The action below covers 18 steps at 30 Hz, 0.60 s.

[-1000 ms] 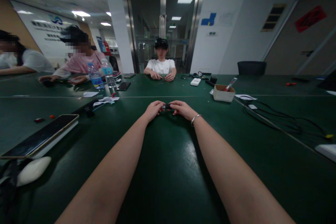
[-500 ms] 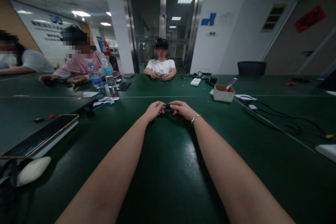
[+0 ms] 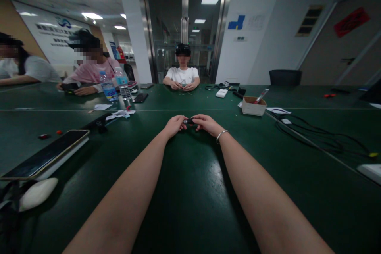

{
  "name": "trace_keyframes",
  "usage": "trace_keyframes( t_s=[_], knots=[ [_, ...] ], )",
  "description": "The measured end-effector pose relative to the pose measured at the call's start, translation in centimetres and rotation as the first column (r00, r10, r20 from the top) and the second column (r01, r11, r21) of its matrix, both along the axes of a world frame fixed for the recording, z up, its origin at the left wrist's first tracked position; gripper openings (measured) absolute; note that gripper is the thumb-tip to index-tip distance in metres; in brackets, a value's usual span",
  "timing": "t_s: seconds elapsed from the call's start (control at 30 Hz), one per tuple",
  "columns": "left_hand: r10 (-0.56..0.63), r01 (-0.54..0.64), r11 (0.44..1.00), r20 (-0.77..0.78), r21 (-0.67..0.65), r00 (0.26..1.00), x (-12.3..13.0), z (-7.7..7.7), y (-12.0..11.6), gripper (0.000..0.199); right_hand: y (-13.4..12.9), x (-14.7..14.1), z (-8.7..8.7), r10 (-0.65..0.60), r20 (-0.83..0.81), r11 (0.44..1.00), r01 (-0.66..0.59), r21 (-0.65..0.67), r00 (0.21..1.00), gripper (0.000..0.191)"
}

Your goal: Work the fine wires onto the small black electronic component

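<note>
Both arms reach out over the dark green table (image 3: pixel 184 190). Between my fingertips is a small black object (image 3: pixel 189 121) with a greyish end toward the left; it is too small to tell its kind. My left hand (image 3: pixel 175 125) is closed on the greyish end in a pinch. From the other side my right hand (image 3: pixel 206 123), with a silver bangle (image 3: pixel 222 136) at the wrist, pinches the black end. The fingers hide part of the object. It is held just above the tabletop, or rests on it; I cannot tell which.
At left lie a phone (image 3: pixel 50 152) on a white box, a white rounded object (image 3: pixel 38 194) and paper scraps (image 3: pixel 120 115). Water bottles (image 3: pixel 108 87) stand farther back. A small box (image 3: pixel 254 106) and black cables (image 3: pixel 321 131) are at right. Several people sit around the table.
My hands stay in place, with the small black object turned very slightly between them. At the left, the person in pink has drawn their hands together around a dark object.
</note>
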<state>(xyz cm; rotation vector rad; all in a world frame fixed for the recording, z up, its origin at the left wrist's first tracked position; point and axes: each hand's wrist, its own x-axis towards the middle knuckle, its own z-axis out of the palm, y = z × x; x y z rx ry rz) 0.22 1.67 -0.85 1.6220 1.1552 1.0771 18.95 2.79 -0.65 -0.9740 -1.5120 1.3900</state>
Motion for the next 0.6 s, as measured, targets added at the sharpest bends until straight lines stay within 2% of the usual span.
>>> trace_keyframes(
  t_s=[0.1, 0.27, 0.43, 0.6],
  knots=[
    [0.015, -0.015, 1.000, -0.013, 0.009, 1.000, 0.06, 0.15, -0.08, 0.024, -0.08, -0.02, 0.06, -0.003, -0.001, 1.000, 0.003, 0.006, 1.000, 0.014],
    [0.001, -0.001, 1.000, 0.004, -0.028, 1.000, 0.07, 0.19, 0.03, 0.035, -0.03, -0.03, 0.04, 0.000, 0.002, 1.000, 0.000, 0.008, 1.000, 0.014],
    [0.011, -0.011, 1.000, -0.012, 0.014, 1.000, -0.07, -0.01, 0.13, 0.025, 0.01, -0.02, 0.02, 0.003, 0.002, 1.000, -0.003, 0.006, 1.000, 0.015],
    [-0.005, 0.005, 1.000, -0.012, 0.012, 1.000, -0.15, -0.04, 0.13, 0.033, -0.12, -0.10, 0.06, 0.000, -0.003, 1.000, 0.000, 0.006, 1.000, 0.015]
  ],
)
